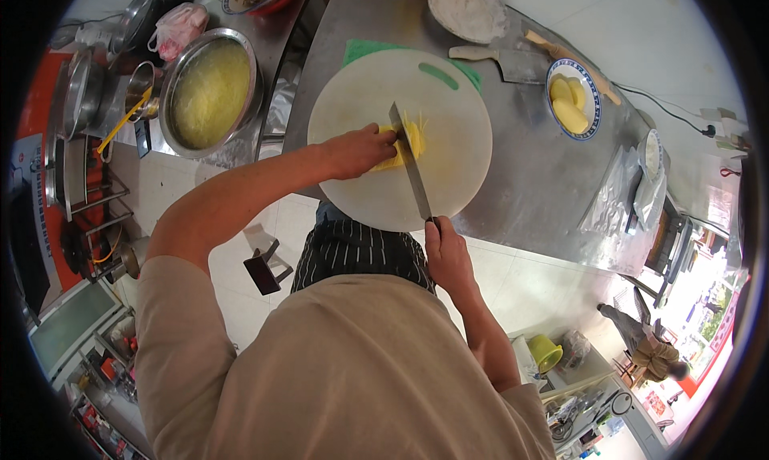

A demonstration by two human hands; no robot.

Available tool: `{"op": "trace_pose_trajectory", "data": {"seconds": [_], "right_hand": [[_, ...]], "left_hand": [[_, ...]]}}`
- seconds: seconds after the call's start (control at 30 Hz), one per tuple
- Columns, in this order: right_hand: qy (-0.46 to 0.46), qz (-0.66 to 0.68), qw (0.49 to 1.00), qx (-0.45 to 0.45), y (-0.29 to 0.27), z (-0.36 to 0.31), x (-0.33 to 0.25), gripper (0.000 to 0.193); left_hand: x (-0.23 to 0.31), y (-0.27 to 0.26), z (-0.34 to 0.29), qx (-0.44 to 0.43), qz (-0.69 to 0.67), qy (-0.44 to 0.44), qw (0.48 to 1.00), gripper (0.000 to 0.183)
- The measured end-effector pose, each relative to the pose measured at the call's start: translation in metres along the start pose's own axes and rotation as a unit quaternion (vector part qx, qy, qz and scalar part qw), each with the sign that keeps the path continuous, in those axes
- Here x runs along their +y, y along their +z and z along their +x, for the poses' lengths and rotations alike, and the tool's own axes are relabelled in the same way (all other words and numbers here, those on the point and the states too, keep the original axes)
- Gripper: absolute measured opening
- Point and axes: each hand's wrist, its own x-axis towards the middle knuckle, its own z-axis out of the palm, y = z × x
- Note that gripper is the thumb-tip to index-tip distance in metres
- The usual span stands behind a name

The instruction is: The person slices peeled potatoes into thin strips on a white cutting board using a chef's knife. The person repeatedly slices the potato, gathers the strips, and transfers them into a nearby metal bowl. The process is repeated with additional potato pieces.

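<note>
A round white cutting board (344, 100) lies at the table's front edge, over a green cloth (358, 50). My left hand (358, 152) presses curled fingers onto yellow potato slices (388, 164) left of the board's middle. My right hand (448, 253) is wrapped round the black handle of a knife (415, 176) near the front of the board. Its long blade points away from me and stands against the slices, close to my left fingertips. Thin yellow potato shreds (423, 132) lie to the right of the blade.
A bowl (595, 108) with peeled potatoes stands right of the board. Behind the board lie a cleaver (521, 66) and a floury bowl (469, 12). Left, on another counter, a metal basin (167, 112) holds yellow shreds in liquid. A person (653, 354) is far right.
</note>
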Motion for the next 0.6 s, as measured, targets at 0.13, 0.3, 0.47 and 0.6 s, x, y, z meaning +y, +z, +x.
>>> {"op": "trace_pose_trajectory", "data": {"seconds": [0.13,0.3,0.47,0.6], "right_hand": [[-0.038,-0.029,0.999,0.009,0.0018,0.0027,-0.0011,0.034],[-0.007,-0.027,1.0,0.006,0.0076,0.0087,-0.0015,0.035],[-0.001,-0.041,0.999,0.009,0.006,0.0069,-0.0036,0.035],[-0.057,-0.003,0.998,0.03,0.0064,0.0055,-0.0057,0.035]], "left_hand": [[0.0,-0.0006,-0.0019,0.012,-0.011,-0.009,1.0,0.042],[-0.0009,0.0015,-0.0018,0.029,-0.006,-0.011,0.999,0.036],[-0.0035,0.0023,-0.0041,0.034,0.015,0.013,0.999,0.035],[-0.0027,0.0031,-0.0072,0.052,0.026,0.012,0.998,0.034]]}}
